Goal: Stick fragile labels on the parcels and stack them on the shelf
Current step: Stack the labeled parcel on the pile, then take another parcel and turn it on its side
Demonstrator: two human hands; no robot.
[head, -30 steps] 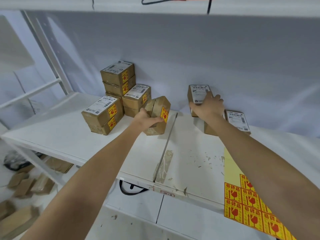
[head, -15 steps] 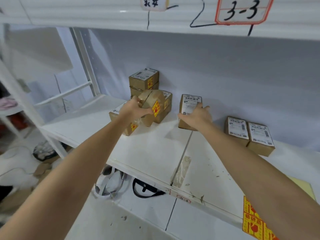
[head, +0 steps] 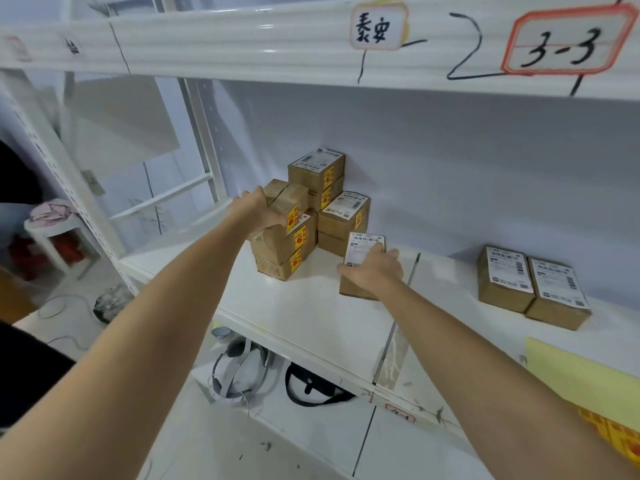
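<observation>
My left hand grips a brown labelled parcel with a red-and-yellow fragile sticker, resting it on top of the front stack of labelled parcels. Behind stand a taller stack and a lower one, all with fragile stickers. My right hand holds an unlabelled parcel with a white shipping label, set on the white shelf just right of the stacks. Two more unlabelled parcels lie at the right. The yellow fragile label sheet shows at the lower right edge.
An upper shelf beam with handwritten tags, one reading 3-3, runs overhead. Below the shelf lie a white headset and a black strap. A white stool with cloth stands at the left, beside the upright frame.
My left hand has carried the labelled parcel up and left onto the front stack. My right hand slid the unlabelled parcel left toward the stacks. The camera view tilted upward.
</observation>
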